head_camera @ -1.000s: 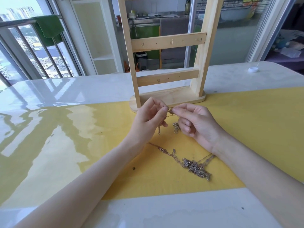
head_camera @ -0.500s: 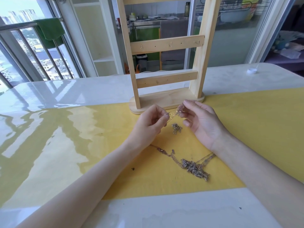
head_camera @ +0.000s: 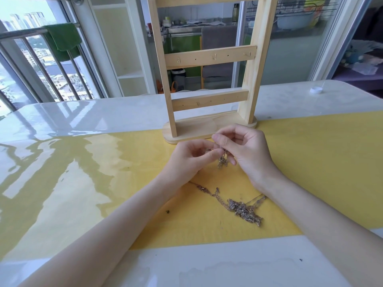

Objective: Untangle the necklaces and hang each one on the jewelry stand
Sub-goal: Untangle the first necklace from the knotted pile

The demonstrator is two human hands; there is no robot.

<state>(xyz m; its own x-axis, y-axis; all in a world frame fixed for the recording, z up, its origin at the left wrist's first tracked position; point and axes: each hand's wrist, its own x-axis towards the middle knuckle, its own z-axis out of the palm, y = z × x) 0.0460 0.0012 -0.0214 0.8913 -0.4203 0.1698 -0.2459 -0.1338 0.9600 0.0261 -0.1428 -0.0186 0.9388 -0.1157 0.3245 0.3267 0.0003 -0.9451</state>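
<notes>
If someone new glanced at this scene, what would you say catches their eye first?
Probably the two hands at centre, left hand and right hand, pinching a fine chain with a small dangling cluster between them. Right behind stands the wooden jewelry stand, its hooks bare. Nearer the person, a tangled heap of necklaces lies on the yellow mat.

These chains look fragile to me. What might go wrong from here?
Both hands, left hand and right hand, pinch one thin chain; pulling apart may tighten its knot or snap it. It seems to trail to the tangled pile, so lifting toward the stand could drag that along.
</notes>
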